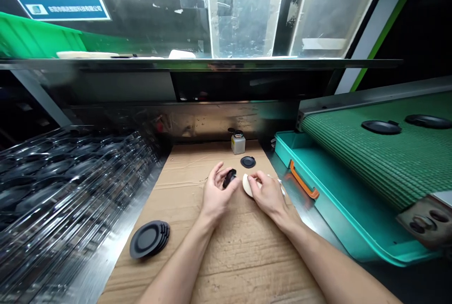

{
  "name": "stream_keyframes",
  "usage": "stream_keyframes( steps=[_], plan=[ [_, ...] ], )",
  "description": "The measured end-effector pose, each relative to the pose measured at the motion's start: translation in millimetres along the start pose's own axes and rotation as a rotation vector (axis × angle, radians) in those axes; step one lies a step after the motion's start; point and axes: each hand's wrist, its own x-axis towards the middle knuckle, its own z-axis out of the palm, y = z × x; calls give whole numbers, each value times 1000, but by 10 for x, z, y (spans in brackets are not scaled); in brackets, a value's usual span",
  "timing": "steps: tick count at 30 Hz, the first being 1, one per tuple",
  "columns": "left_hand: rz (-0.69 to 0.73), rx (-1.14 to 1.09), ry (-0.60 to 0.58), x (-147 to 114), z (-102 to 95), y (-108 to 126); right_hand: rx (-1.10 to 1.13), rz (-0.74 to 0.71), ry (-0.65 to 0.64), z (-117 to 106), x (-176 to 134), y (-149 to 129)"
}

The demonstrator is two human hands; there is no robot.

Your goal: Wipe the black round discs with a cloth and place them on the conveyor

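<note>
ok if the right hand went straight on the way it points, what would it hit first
Probably the black part in the left hand, though depth is hard to judge.

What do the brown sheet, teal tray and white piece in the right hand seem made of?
White piece: matte off-white, perhaps foam or plastic; plain face leaves it open.
Brown sheet: matte cardboard, by its creases.
Teal tray: likely molded plastic, smooth, softly shiny.

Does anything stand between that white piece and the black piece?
Partly: the left hand has its thumb by the near side of the black piece. Otherwise only an open gap shows, up to the white piece.
</note>
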Motion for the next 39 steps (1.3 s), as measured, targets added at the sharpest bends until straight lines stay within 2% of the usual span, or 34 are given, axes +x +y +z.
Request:
stream_keyframes(
  steps=[3,5,8,13,17,23,29,33,35,37,39],
  plan=[
    [322,360,-32,-72,50,23,-5,-27,-47,59,-14,19],
    [457,524,-53,-103,56,38,-3,-29,-58,71,-14,40],
    [549,644,-66,-120,39,52,-7,-20,-66,63,-9,60],
    [576,683,-67,-121,30,59,-16,-33,-64,51,-3,55],
    [522,678,-57,-123,36,48,-21,-18,-68,47,-6,56],
    [380,640,25,-105,11,18,-35,-5,-66,39,-18,38],
    [444,651,9,-102,-19,46,-5,-21,-62,25,-12,33],
    [418,559,-1,-115,25,35,167,41,1,40,18,35],
    [303,394,-6,-120,91,-14,315,124,48,76,3,-29],
    [105,134,-7,-122,167,-75,422,174,66,121,-49,-146],
    [-113,-153,-15,-121,218,-120,432,131,20,149,-114,-279]
  ],
)
